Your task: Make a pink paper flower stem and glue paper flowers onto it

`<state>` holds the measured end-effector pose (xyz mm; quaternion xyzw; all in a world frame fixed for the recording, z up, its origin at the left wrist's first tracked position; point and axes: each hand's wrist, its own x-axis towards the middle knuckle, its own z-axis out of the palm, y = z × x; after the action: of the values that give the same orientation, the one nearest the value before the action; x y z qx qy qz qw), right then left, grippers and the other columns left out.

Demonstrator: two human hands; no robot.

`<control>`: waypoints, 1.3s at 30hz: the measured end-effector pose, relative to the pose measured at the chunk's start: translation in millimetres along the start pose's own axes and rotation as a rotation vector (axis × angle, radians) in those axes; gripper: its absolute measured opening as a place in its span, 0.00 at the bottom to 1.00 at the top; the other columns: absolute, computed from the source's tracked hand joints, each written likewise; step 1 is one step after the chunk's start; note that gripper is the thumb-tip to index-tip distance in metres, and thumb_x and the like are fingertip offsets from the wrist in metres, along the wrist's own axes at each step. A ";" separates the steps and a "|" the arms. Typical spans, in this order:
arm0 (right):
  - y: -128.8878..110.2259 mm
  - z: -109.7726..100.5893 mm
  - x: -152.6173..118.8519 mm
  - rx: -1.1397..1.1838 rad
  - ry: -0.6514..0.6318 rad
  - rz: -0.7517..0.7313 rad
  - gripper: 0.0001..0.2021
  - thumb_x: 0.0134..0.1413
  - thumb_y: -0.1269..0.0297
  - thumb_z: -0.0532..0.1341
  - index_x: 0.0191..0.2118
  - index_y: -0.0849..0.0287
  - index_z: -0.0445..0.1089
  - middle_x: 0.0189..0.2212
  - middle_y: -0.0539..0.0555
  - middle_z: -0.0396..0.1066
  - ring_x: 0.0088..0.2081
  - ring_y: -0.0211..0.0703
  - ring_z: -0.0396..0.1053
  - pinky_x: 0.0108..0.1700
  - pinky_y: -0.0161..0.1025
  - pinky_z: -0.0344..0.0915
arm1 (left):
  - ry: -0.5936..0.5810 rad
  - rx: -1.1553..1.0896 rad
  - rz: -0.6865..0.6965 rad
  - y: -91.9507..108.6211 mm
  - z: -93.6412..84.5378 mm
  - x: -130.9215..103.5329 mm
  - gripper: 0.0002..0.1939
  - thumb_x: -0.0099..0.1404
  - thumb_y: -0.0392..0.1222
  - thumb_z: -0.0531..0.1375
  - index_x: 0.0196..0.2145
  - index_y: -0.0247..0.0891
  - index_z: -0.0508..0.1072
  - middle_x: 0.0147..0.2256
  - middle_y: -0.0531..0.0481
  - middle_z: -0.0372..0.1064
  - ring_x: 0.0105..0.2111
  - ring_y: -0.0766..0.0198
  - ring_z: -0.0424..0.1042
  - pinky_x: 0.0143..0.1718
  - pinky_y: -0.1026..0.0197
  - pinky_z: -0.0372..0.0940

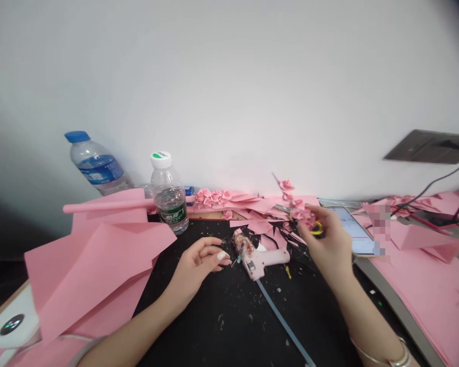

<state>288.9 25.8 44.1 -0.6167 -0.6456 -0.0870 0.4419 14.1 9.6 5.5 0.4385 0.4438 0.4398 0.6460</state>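
My right hand [329, 239] is raised over the right side of the black work surface [229, 321]. Its fingers and thumb pinch a string of folded pink paper flowers [286, 189], slightly blurred, with a thin tip pointing up and left. My left hand [201, 260] rests low over the black surface, fingers loosely bent and apart, with nothing visible in them. Just right of its fingertips lies a pale pink hot glue gun [254, 265], its nozzle end crusted with stained residue. A long translucent glue stick [285, 326] sticks out of its back towards me.
Two water bottles, one blue-capped [99, 168] and one white-capped [170, 199], stand at the back left. Pink paper sheets [99, 270] cover the left side; more sheets [424, 285] lie right. A lit phone [354, 232] lies behind my right hand. Several paper flowers [212, 198] line the wall.
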 end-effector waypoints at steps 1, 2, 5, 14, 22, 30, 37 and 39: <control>7.4 -3.3 6.9 -0.049 0.007 0.006 0.16 0.51 0.62 0.61 0.47 0.56 0.66 0.37 0.56 0.71 0.36 0.49 0.69 0.39 0.45 0.67 | 0.015 0.016 0.013 0.0 -0.7 0.1 0.16 0.57 0.45 0.64 0.41 0.36 0.67 0.31 0.49 0.73 0.33 0.59 0.76 0.32 0.62 0.66; 15.1 -6.2 13.9 -0.079 0.016 -0.008 0.15 0.51 0.62 0.61 0.46 0.56 0.66 0.38 0.56 0.71 0.37 0.48 0.69 0.39 0.44 0.67 | 0.022 0.030 0.023 0.0 -1.3 0.3 0.16 0.57 0.46 0.63 0.41 0.36 0.67 0.30 0.50 0.73 0.31 0.60 0.75 0.31 0.63 0.65; 41.6 -9.9 34.5 -0.152 -0.028 -0.100 0.12 0.51 0.62 0.59 0.43 0.57 0.68 0.39 0.58 0.70 0.38 0.49 0.68 0.38 0.43 0.66 | 0.017 0.051 0.034 0.1 -2.1 0.5 0.16 0.58 0.46 0.62 0.40 0.36 0.67 0.28 0.51 0.72 0.29 0.63 0.74 0.29 0.65 0.63; 117.0 26.3 77.3 -0.252 -0.342 -0.250 0.12 0.49 0.65 0.57 0.39 0.63 0.71 0.36 0.60 0.72 0.37 0.51 0.70 0.41 0.46 0.66 | -0.015 0.058 0.055 1.1 -2.0 1.0 0.15 0.58 0.45 0.61 0.40 0.35 0.66 0.28 0.51 0.71 0.25 0.65 0.72 0.26 0.65 0.61; 132.9 47.9 86.1 -0.296 -0.379 -0.285 0.16 0.47 0.69 0.54 0.44 0.63 0.70 0.41 0.62 0.73 0.43 0.54 0.69 0.45 0.51 0.65 | 0.030 0.106 0.116 -1.4 -0.6 1.1 0.10 0.58 0.43 0.60 0.36 0.36 0.67 0.19 0.60 0.60 0.18 0.70 0.62 0.23 0.66 0.59; 117.4 31.6 75.5 -0.315 -0.258 -0.291 0.17 0.49 0.67 0.53 0.46 0.60 0.68 0.43 0.62 0.72 0.46 0.56 0.68 0.47 0.52 0.63 | -0.019 0.228 0.164 -2.6 -0.7 -5.9 0.07 0.62 0.40 0.56 0.39 0.39 0.66 0.23 0.57 0.59 0.24 0.66 0.67 0.28 0.64 0.62; 62.4 7.6 38.9 -0.252 -0.142 -0.223 0.13 0.55 0.65 0.52 0.44 0.57 0.69 0.38 0.58 0.74 0.41 0.51 0.70 0.42 0.45 0.66 | 0.058 0.524 0.383 2.2 -3.5 -8.7 0.07 0.63 0.36 0.54 0.39 0.40 0.70 0.27 0.53 0.61 0.28 0.65 0.64 0.32 0.64 0.61; 51.1 9.5 25.1 -0.204 -0.116 -0.206 0.11 0.56 0.65 0.52 0.43 0.57 0.69 0.38 0.57 0.74 0.41 0.50 0.71 0.42 0.45 0.66 | 0.079 0.567 0.443 4.7 -4.1 -9.8 0.08 0.63 0.35 0.53 0.38 0.40 0.70 0.27 0.53 0.61 0.28 0.64 0.64 0.32 0.64 0.61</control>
<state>332.9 61.5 33.4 -0.5929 -0.7176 -0.1614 0.3279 7.2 1.9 10.9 0.6684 0.4670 0.4452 0.3701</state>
